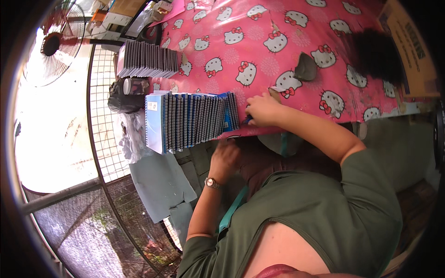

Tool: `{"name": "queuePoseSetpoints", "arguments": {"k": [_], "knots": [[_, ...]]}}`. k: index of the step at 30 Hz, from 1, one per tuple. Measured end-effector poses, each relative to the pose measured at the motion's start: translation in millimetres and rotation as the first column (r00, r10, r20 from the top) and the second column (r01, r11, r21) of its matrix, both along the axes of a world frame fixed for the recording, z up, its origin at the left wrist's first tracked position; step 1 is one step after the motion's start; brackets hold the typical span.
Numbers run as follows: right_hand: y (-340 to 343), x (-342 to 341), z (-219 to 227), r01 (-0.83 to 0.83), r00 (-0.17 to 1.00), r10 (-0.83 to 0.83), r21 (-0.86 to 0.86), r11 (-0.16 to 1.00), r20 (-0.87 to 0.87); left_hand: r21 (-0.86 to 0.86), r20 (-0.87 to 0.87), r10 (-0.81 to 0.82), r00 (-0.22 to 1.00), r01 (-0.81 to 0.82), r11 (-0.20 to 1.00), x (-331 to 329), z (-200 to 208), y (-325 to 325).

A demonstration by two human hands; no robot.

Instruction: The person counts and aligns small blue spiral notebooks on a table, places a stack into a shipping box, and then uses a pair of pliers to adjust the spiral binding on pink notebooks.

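Note:
A row of blue spiral notebooks [190, 118] stands packed along the near left edge of the table, the last few on its right leaning. Just right of that row, my right hand [265, 110] rests at the table edge with its fingers curled in. A small dark blue bit shows under its fingertips, and a brownish piece [275, 95] sticks up behind the knuckles; what the hand grips is too hidden to name. My left hand [226, 156], with a watch on the wrist, hangs below the table edge near the notebooks. Motion smears its fingers.
A pink tablecloth with cat faces [245, 74] covers the table. Behind the blue row stands a second batch of spiral notebooks [147, 60]. A grey-green scrap [306, 68] lies mid-table. Far right are a black fluffy shape [378, 55] and a cardboard box [410, 48]. A fan [52, 44] stands far left.

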State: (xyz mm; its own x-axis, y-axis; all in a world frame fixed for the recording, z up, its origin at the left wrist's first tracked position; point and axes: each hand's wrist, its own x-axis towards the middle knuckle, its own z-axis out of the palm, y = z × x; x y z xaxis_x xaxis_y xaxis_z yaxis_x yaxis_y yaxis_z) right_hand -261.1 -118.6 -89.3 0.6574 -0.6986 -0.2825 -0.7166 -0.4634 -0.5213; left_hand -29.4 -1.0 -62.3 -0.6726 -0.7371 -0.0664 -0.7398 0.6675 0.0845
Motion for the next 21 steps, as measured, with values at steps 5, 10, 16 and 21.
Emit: {"name": "queuePoseSetpoints", "arguments": {"k": [5, 10, 16, 21], "knots": [[11.7, -12.5, -31.6, 0.35, 0.92, -0.265, -0.301, 0.887, 0.289, 0.455, -0.512, 0.778, 0.364, -0.654, 0.604, 109.8, -75.5, 27.9], [10.2, 93.4, -27.9, 0.29, 0.103, -0.77, 0.721, 0.629, 0.63, 0.793, -0.41, 0.67, -0.618, 0.121, 0.597, 161.8, -48.4, -79.6], [5.3, 134.6, -33.1, 0.429, 0.254, -0.853, 0.737, 0.522, 0.456, 0.816, -0.52, 0.793, -0.316, 0.09, 0.571, 109.9, -46.2, -121.7], [-41.8, 112.5, 93.8, 0.431, 0.32, -0.385, 0.229, 0.873, 0.866, 0.733, -0.562, 0.711, -0.423, 0.142, 0.665, 307.7, -52.6, -143.7]]}}
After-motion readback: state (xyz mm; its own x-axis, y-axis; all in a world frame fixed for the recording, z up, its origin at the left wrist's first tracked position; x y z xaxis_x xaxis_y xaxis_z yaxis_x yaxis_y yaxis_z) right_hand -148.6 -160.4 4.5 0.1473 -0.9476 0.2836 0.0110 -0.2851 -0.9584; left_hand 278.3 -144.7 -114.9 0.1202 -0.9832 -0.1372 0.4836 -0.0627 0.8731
